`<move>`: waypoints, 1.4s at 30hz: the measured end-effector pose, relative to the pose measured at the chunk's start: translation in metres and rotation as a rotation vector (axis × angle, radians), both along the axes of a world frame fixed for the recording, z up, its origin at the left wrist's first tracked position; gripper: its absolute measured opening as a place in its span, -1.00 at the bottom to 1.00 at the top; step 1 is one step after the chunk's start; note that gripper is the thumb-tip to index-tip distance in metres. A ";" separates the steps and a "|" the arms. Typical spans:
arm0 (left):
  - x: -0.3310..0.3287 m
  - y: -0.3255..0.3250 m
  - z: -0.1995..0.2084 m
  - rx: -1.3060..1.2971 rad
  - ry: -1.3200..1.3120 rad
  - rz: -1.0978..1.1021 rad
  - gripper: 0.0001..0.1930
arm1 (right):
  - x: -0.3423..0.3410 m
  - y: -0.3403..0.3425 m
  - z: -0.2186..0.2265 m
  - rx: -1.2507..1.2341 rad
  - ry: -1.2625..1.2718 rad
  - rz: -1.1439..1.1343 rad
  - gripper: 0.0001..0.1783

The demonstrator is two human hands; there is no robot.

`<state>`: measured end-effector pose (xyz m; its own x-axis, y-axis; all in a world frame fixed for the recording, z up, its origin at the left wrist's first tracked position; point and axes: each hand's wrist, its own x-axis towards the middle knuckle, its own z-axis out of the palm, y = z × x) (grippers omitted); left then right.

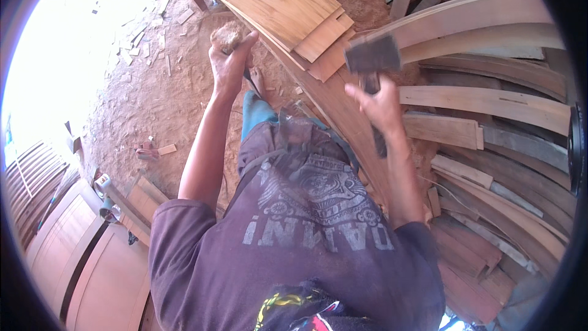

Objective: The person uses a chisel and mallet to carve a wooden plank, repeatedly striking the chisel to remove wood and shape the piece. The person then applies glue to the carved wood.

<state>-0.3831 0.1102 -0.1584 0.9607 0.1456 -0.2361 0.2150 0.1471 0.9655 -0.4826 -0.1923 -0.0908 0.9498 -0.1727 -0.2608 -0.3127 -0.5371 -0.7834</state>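
Observation:
My left hand [230,70] is closed around what looks like a chisel [226,35]. Its pale, frayed wooden handle end sticks up out of the fist, and a dark narrow blade shows below. In my right hand [381,107] is a hammer [372,55] with a dark blocky head, raised and slightly blurred. The hammer's handle runs down past my palm. Between the two hands, a long wooden bench [334,95] slants across, bearing a stack of thin boards [275,0] at its far end.
Several curved wooden pieces [490,101] are piled at the right. Sandy ground [193,86] with scattered wood chips lies on the left. Lower left are wooden panels [110,276] and a power tool [105,193]. My bare foot [257,79] is beside the bench.

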 end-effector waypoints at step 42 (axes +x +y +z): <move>0.495 0.271 -0.057 0.863 0.036 -0.620 -0.51 | 0.116 0.017 -0.092 -0.207 0.124 -0.830 -0.44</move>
